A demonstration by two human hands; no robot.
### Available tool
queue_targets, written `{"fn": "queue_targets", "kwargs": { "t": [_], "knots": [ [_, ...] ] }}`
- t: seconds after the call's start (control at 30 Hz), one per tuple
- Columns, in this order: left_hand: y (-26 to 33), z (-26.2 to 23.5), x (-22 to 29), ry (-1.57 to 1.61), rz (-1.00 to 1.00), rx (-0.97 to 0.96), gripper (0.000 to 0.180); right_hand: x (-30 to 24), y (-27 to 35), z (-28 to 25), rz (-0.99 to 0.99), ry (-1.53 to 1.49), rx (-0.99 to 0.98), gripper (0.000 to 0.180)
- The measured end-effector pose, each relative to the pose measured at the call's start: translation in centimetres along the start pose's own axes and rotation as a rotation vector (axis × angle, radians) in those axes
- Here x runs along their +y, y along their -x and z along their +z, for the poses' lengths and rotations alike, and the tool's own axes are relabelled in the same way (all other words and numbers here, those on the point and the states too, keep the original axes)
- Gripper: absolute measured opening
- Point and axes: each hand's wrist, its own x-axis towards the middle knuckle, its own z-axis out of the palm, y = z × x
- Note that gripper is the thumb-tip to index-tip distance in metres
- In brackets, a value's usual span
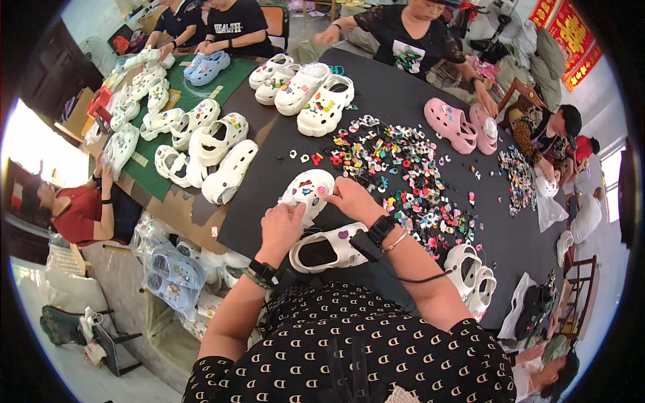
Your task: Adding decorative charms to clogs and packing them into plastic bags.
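A white clog (310, 187) with colourful charms on its toe is held up over the black table between my two hands. My left hand (282, 225) grips its near left side with closed fingers. On the right side of the same clog, my right hand (353, 200) has its fingers closed at the edge, close to a pink charm. Whether a small charm is also in those fingers is hidden. Just below lies a second white clog (326, 250) with a purple charm, near my body and partly behind my right wrist.
Loose charms (403, 174) are heaped right of my hands. White clogs (325, 104) stand at the far side, pink clogs (451, 124) at far right, more white clogs (463, 269) by my right forearm. A green mat (153, 176) lies left. Several people work around the tables.
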Motion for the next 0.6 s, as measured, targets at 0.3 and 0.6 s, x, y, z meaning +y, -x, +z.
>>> {"fn": "queue_targets", "kwargs": {
  "t": [0.3,0.6],
  "knots": [
    [-0.2,1.4,2.0,-0.284,0.164,0.089,0.038,1.0,-4.0,1.8,0.153,0.138,-0.085,0.058],
    [-0.7,3.1,0.2,-0.106,0.285,0.201,0.028,1.8,-4.2,3.9,0.204,0.075,-0.087,0.066]
  ]
}}
